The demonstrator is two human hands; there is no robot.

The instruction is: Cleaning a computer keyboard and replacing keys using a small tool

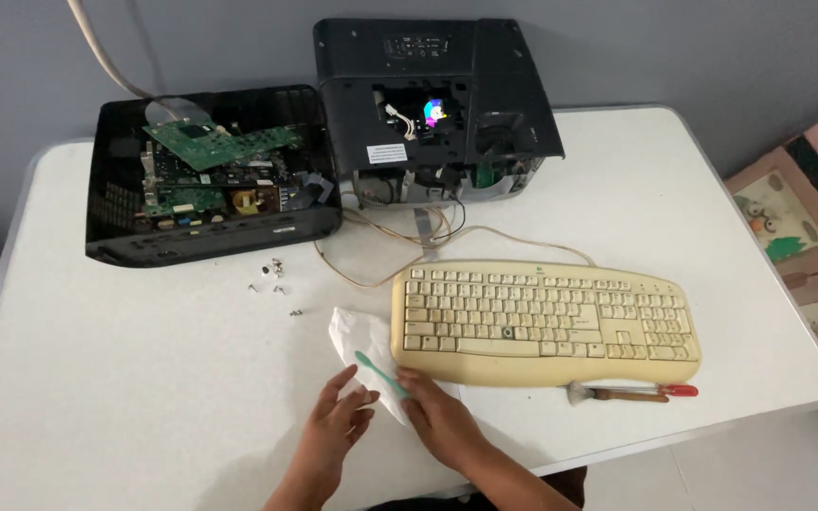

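A yellowed computer keyboard (546, 322) lies on the white table (144, 378), its thin cable curling back toward the opened devices. Just left of it sits a crumpled white tissue (357, 343) with a teal toothbrush (379, 373) across it. My right hand (439, 418) pinches the toothbrush handle at the tissue's lower edge. My left hand (335, 426) rests beside it with fingers apart, fingertips touching the tissue.
An opened black device with green circuit boards (210, 175) stands at the back left, a second opened black housing (437, 109) behind the keyboard. Several loose screws (275, 279) lie between them. A small brush and a red-handled screwdriver (631, 391) lie in front of the keyboard.
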